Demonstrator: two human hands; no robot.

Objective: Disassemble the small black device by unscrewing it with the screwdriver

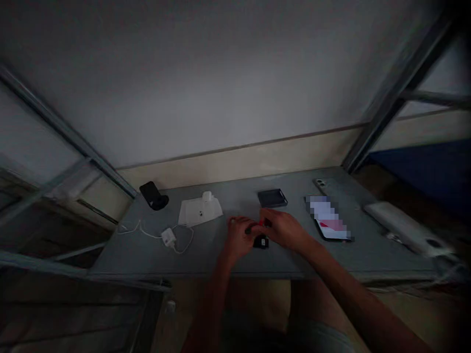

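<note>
Both hands are meeting above the near half of the grey desk (235, 260), with fingers bent and the fingertips almost touching. The left hand (238, 238) is curling over a small black object (261, 242), thumb and fingers pinching its upper side. The right hand (284, 228) is bending its fingers in from the other side, pinching at a red piece (261, 223) that is showing between the fingertips; whether this piece is belonging to the black object, I cannot tell. The black object is sitting directly below the meeting fingers, its near end sticking out and showing a pale mark; whether it is resting on the desk is hidden.

Just beyond the right hand, a shallow dark tray (273, 197) is lying. To the right of that hand, a phone (333, 223) is lying with its screen glowing, and a second phone (321, 184) is lying beyond it, its cameras facing up. Farther right, a long white device (405, 225) is lying near the desk's end.

Left of the left hand, a white charger (169, 238) is lying with its cable (190, 239) looping beside it. Beyond the charger, white paper (191, 213) is lying under a small white case (207, 196), and a black stand (151, 195) is standing farther left.
</note>
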